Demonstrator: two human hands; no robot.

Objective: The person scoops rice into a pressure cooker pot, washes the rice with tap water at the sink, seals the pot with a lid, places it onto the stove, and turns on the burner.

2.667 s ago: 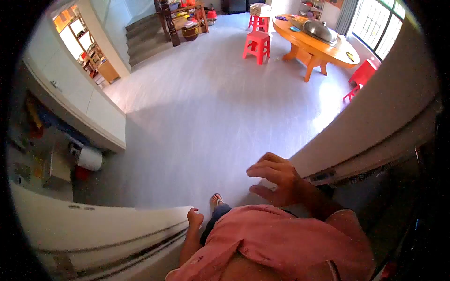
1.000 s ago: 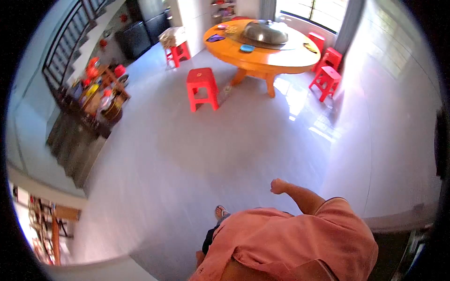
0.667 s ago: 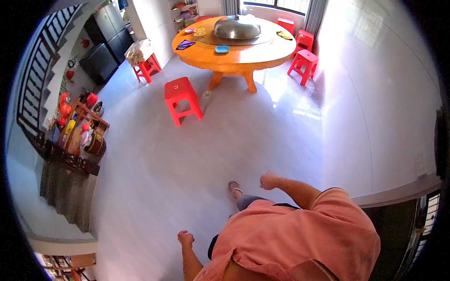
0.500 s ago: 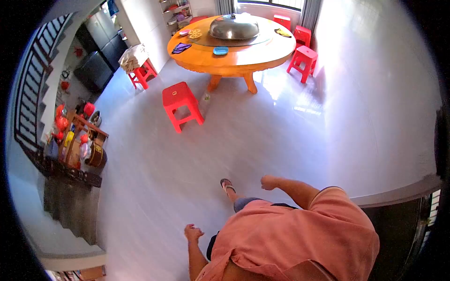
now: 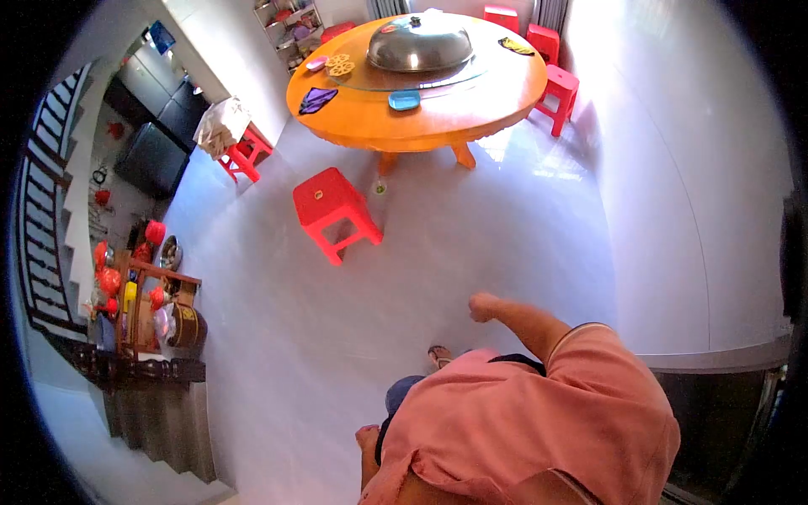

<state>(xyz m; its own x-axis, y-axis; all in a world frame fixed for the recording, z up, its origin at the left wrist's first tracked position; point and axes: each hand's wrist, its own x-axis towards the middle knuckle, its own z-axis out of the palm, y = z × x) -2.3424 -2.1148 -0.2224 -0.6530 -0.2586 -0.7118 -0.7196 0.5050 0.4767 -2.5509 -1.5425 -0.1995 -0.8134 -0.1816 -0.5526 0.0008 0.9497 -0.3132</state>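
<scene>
My right hand (image 5: 483, 307) hangs in front of my body over the bare floor, its fingers curled in, with nothing visible in it. Low in the view, my left hand (image 5: 368, 437) is beside my body, partly hidden by the shirt; its fingers look curled and nothing shows in them. Neither hand touches any furniture. Nearest ahead is a red plastic stool (image 5: 331, 204). Beyond it stands a round wooden table (image 5: 421, 126) with a large metal dome lid (image 5: 419, 46), a blue dish (image 5: 404, 101) and a purple cloth (image 5: 318, 100).
Another red stool (image 5: 245, 153) carries folded cardboard or cloth. More red stools (image 5: 559, 97) stand right of the table. At left are a wooden rack (image 5: 139, 307) with red items, a staircase (image 5: 160, 421) and a railing (image 5: 50, 219). A white wall (image 5: 673, 185) runs along the right.
The table and nearest stool appear closer and larger. My left hand has moved back toward my body, from out at the side. My right hand remains curled in front.
</scene>
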